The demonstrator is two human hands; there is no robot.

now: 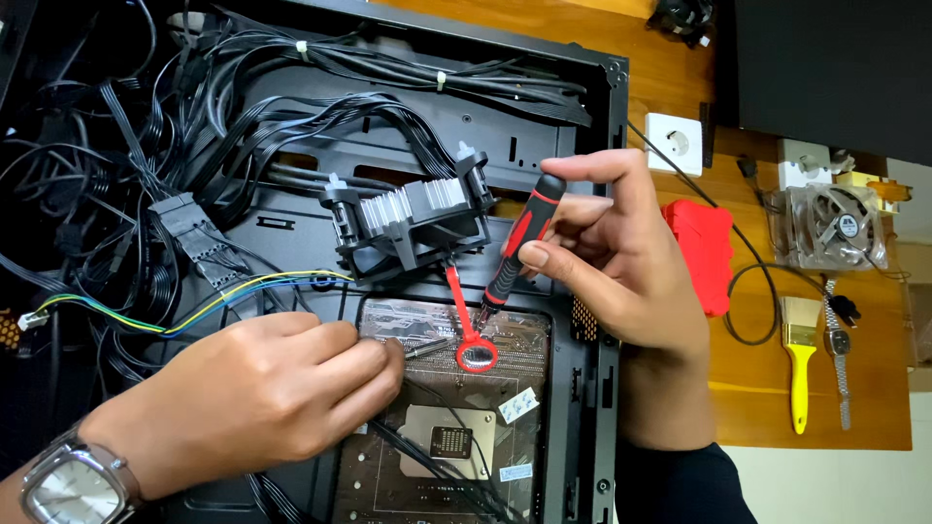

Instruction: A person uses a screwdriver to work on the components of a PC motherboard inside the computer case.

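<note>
My right hand grips a red-and-black screwdriver held nearly upright, its tip down at the circuit board inside an open black computer case. My left hand, a wristwatch on its wrist, pinches a small metal bit or screw at the board's upper edge. A red magnifier-like ring tool lies on the board between both hands. A black cooler with metal fins sits just above them.
Many black cables and a yellow-blue-green wire bundle fill the case's left side. On the wooden table to the right lie a red box, a yellow-handled brush, a fan, a watch and a white socket.
</note>
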